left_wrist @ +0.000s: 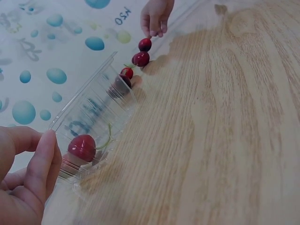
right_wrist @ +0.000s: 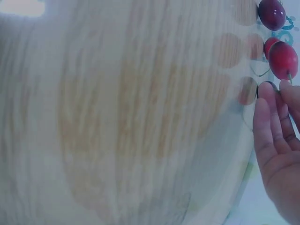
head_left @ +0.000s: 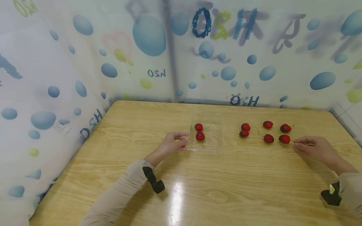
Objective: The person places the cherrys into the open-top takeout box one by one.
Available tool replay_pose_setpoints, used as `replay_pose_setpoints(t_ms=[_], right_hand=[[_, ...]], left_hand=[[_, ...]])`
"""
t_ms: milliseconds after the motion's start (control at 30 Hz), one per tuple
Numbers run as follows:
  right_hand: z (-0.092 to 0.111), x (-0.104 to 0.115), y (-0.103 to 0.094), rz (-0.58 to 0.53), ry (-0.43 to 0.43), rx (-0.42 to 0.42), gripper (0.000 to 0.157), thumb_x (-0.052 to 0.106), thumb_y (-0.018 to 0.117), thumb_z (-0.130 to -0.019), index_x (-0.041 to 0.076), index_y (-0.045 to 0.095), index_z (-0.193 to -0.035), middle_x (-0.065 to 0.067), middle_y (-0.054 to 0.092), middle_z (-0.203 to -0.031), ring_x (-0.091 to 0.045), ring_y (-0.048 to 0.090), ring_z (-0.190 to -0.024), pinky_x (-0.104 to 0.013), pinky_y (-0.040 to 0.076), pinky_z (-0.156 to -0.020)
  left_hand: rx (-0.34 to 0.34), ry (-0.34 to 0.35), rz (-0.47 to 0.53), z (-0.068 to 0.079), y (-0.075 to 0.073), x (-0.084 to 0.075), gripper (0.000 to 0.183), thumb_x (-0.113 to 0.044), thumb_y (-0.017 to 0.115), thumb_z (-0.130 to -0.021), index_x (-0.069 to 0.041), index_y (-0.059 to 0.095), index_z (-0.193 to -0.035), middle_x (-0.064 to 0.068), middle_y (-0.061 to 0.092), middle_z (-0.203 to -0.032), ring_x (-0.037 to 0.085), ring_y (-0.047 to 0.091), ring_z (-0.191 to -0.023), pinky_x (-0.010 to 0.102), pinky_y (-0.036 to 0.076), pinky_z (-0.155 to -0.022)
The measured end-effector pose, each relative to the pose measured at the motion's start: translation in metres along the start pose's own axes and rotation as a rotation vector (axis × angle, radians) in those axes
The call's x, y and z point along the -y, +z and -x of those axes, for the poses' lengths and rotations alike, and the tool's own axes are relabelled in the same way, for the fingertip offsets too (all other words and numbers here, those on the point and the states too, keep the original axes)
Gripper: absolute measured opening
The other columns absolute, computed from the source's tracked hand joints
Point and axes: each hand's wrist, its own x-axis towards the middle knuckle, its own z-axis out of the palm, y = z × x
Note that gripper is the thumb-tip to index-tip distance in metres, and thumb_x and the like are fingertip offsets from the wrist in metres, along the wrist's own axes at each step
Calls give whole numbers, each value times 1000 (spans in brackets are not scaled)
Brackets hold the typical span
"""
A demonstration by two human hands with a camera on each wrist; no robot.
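Note:
A clear plastic box stands on the table with two red cherries in it, a rear cherry and a front cherry. My left hand pinches the box's left side wall between thumb and fingers, as the left wrist view shows up close. Over on the right, my right hand pinches the thin stem of the nearest red cherry between thumb and fingertips. That cherry's round body points left, away from the fingers. In the right wrist view, the cherry shows just beyond the fingertips.
Several more cherries lie loosely between box and right hand, among them a dark red cherry, a front cherry and a touching pair. The wooden table meets a patterned curtain at its back edge.

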Motion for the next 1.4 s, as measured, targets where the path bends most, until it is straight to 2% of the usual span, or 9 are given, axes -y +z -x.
replay_pose_setpoints(t_ms=[267, 633, 800, 1000, 1233, 1400], right_hand=[[1, 4, 3, 42, -20, -29, 36, 17, 54, -89, -16, 51, -106, 15, 61, -81, 8, 54, -71, -13, 50, -58], [-1, 24, -2, -7, -51, -29, 30, 16, 52, -90, -12, 52, -103, 17, 61, -82, 5, 57, -72, -17, 52, -60], [-2, 32, -3, -9, -64, -34, 24, 17, 53, -90, -5, 56, -100, 18, 61, -80, 5, 58, -72, -16, 52, -60], [-5, 48, 0, -48, -96, -23, 24, 16, 54, -89, -6, 56, -99, 14, 62, -82, 2, 60, -74, -18, 52, -62], [-9, 71, 8, -159, -111, 9, 10, 13, 55, -88, 9, 60, -96, 11, 61, -85, -3, 61, -77, -16, 52, -64], [-12, 88, 17, -119, -106, 23, 24, 18, 55, -89, -2, 56, -102, 6, 63, -85, -3, 61, -76, -18, 52, -65]], left_hand=[[-33, -3, -14, -6, -1, 8, 37, 0, 57, -84, 5, 50, -120, 10, 49, -85, 14, 59, -67, 25, 54, -67], [-27, 9, -16, -5, -1, 7, 36, 0, 57, -84, 5, 49, -120, 10, 49, -85, 14, 59, -67, 25, 54, -67], [-27, 2, -25, -6, -1, 6, 37, -1, 58, -84, 4, 50, -119, 10, 51, -86, 14, 59, -68, 26, 54, -68], [-30, -3, -31, -7, -1, 7, 37, -1, 59, -84, 4, 50, -119, 11, 51, -87, 14, 60, -69, 26, 54, -68], [-30, -5, -34, -7, -1, 7, 37, -1, 59, -84, 3, 51, -119, 12, 52, -89, 14, 60, -70, 27, 54, -68], [-29, 0, -33, -6, -1, 7, 37, -1, 58, -84, 3, 50, -119, 12, 52, -89, 15, 60, -70, 27, 54, -68]])
